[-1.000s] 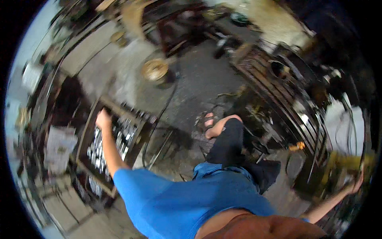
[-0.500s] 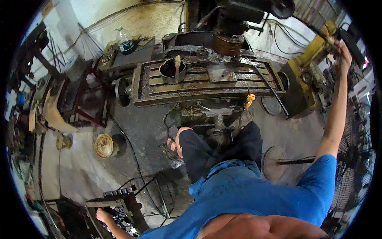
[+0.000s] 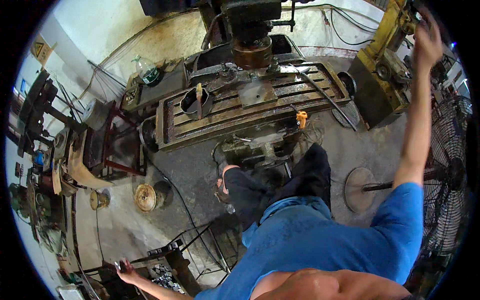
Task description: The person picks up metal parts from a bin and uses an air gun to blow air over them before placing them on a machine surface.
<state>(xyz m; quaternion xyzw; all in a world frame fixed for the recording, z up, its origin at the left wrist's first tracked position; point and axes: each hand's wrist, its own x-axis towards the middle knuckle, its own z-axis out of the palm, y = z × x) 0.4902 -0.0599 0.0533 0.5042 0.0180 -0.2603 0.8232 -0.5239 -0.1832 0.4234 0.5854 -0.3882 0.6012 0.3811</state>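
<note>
My left hand (image 3: 127, 274) is out at the lower left, its fingers closed on a small dark metal block (image 3: 119, 266) with a bright edge. Just right of it is a wooden-edged bin with many small shiny metal pieces (image 3: 165, 276). At the upper right my right hand (image 3: 428, 46) is raised, slightly blurred, with fingers stretched upward and nothing visible in them. It is beside a yellow machine column (image 3: 377, 65). In front of me the slotted machine table (image 3: 220, 112) carries a flat metal plate (image 3: 257, 94) under the round spindle head (image 3: 251, 52).
A black pot (image 3: 190, 104) with a brush (image 3: 199, 102) stands on the machine table, where a long metal bar (image 3: 327, 97) lies too. A yellow pendant control (image 3: 301, 119) hangs in front. A fan (image 3: 452, 170) is at right; a bucket (image 3: 145, 196) and cables lie on the floor.
The view has turned. My left hand has lifted away from the bin's pieces, and a small metal block now shows in it. My right hand has moved higher, its fingers now straighter.
</note>
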